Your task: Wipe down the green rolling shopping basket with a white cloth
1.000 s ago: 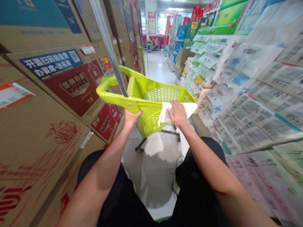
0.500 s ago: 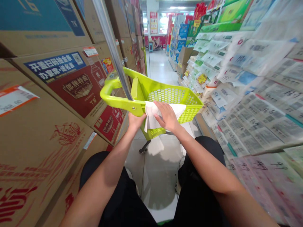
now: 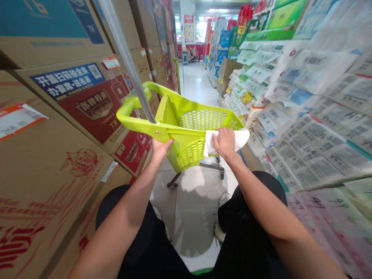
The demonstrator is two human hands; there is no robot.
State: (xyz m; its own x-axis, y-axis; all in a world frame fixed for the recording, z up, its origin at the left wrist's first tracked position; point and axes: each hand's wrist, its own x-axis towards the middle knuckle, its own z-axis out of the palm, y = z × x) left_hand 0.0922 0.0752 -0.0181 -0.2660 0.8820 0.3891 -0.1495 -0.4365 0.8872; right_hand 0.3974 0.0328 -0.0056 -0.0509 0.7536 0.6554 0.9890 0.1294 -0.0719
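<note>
Lime-green perforated plastic shopping cart stands on pale floor tiles; the left hand grips its near back corner, the right hand's fingers clasp a white cloth over its near rim.

I count two grips of my own, a left grip and a right grip, plus one white cloth, one lime-green shopping cart and one metal pole. There are two shoes, at least two casters, one blue stool and one QR code.
</note>
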